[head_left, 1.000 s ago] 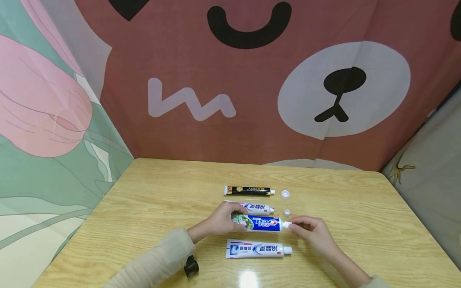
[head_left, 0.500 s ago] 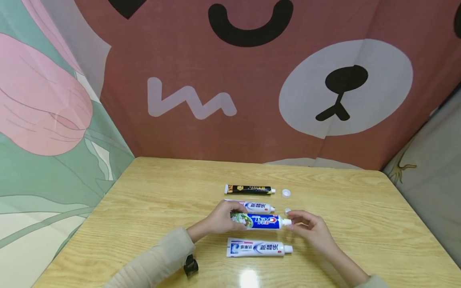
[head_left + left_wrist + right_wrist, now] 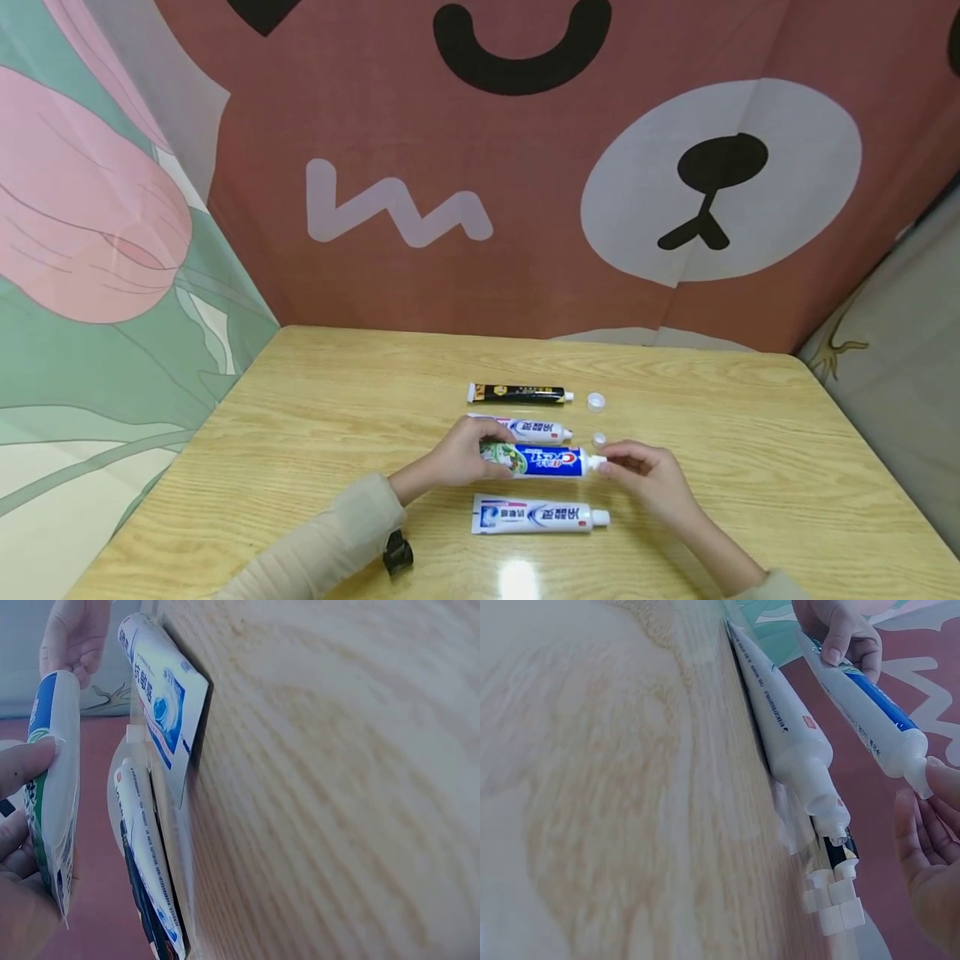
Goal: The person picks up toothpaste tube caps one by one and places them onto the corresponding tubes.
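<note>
My left hand (image 3: 467, 454) grips a blue, white and green Crest toothpaste tube (image 3: 551, 461) by its tail half, thumb on the near side. The tube is held level above the table, its white cap (image 3: 917, 778) pointing right. At that cap my right hand (image 3: 651, 477) pinches with thumb and fingertips. Nearer the front lies a white toothpaste tube (image 3: 532, 515) with its cap on. Just behind the Crest tube, another white toothpaste tube (image 3: 538, 431) lies partly hidden by the left hand, its nozzle bare.
A black toothpaste tube (image 3: 521, 395), uncapped, lies farthest back. Two loose white caps, a larger one (image 3: 596, 402) and a smaller one (image 3: 598, 439), sit right of the rear tubes. A black object (image 3: 397, 552) shows beside the left sleeve. Printed cloth (image 3: 390, 283) hangs behind the wooden table (image 3: 337, 392).
Half a second ago the right fingers were spread a little at the cap; now they are closed on it again. The left hand holds the Crest tube almost still.
</note>
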Tool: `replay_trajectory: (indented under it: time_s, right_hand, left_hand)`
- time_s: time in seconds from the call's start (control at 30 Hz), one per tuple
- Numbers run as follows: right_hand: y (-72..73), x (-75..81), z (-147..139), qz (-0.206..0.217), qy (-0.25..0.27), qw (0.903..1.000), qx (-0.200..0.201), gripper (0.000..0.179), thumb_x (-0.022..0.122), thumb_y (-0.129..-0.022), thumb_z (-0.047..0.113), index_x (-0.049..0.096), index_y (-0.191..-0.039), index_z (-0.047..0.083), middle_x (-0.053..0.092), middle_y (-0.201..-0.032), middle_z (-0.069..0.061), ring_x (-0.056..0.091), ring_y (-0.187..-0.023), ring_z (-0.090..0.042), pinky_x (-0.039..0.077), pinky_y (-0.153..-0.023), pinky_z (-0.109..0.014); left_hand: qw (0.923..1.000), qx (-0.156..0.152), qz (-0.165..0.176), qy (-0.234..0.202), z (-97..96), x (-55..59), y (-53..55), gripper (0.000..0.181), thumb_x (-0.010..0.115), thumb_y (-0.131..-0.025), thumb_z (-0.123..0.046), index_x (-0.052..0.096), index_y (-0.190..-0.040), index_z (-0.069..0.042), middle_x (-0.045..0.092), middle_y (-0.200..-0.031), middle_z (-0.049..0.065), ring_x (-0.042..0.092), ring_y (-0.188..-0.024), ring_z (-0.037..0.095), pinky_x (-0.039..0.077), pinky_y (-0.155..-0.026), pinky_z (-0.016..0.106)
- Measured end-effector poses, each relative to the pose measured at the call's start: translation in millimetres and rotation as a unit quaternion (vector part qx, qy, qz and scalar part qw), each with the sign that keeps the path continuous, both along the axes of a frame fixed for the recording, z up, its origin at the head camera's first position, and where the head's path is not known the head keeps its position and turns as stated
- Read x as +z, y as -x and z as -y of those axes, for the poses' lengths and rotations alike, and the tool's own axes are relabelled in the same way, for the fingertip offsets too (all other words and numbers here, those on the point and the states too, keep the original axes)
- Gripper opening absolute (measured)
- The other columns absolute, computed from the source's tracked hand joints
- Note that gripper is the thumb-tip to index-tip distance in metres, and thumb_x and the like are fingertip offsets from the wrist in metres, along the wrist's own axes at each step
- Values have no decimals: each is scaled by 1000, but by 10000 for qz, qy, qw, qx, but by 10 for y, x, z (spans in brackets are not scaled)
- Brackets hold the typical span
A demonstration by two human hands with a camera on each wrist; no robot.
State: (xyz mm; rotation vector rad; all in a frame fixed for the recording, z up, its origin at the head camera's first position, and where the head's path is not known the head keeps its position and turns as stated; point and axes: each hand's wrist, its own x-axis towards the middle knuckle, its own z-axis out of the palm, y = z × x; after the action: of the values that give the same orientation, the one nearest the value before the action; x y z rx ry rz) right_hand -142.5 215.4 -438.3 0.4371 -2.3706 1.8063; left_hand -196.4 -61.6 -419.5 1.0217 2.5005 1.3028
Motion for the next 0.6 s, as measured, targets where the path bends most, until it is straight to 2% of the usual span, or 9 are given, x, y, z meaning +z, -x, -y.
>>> replay_trajectory:
  time_s: [0.17, 0.37, 0.6]
  right_hand:
    - [4, -10, -17, 7, 130, 9999, 108, 29, 68, -77, -2, 57, -100, -16, 63, -94, -20, 61, -80, -10, 51, -69, -23]
    - [-9, 10, -2, 31, 202, 9997, 108, 31, 70, -72, -6, 57, -98, -16, 65, -90, -6, 61, -78, -9, 51, -70, -23]
    - [-33, 23, 17, 170, -44, 9998, 20, 19, 66, -79, -1, 62, -95, -11, 67, -88, 0, 61, -72, -10, 53, -64, -27]
  left_hand:
    - [9999, -4, 99, -34, -2, 8, 6, 31, 80, -66, -10, 67, -95, -8, 66, -91, -5, 57, -84, 4, 46, -77, 21]
    - [9999, -1, 99, -94, -2, 15, 0, 32, 80, -65, -8, 67, -94, -7, 66, -89, -4, 58, -82, 4, 46, -77, 21]
    - [9999, -6, 84, -89, 1, 29, -6, 33, 81, -64, -8, 67, -95, -8, 66, -91, -4, 57, -84, 4, 46, -78, 21]
